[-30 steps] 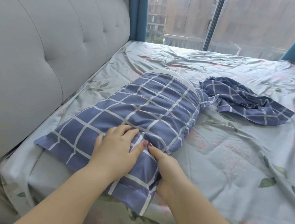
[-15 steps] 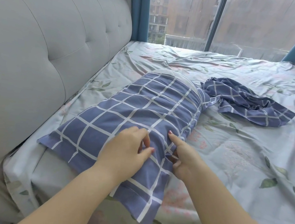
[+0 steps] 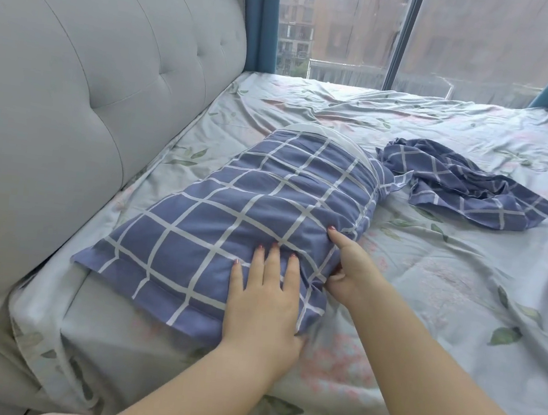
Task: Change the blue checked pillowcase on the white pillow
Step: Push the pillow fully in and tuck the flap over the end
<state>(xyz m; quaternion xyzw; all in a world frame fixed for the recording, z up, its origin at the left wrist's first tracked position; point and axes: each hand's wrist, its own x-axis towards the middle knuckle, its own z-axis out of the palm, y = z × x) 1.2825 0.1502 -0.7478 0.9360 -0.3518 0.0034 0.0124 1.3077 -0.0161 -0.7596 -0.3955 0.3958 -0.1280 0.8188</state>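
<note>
The blue checked cotton pillowcase (image 3: 249,204) lay lengthwise on the pale floral bed sheet (image 3: 461,299), just beside the grey tufted headboard (image 3: 72,96), with the white pillow (image 3: 313,130) inside it and showing as a rounded edge at the far end. The left hand (image 3: 265,296) pressed flat on the case's near part, fingers straight, while the right hand (image 3: 351,272) grasped its right edge, thumb on top and fingers tucked beneath the fabric. A crumpled second checked pillowcase (image 3: 468,186) lay on the sheet near the pillow's far right corner, below a rain-streaked window (image 3: 356,28).
</note>
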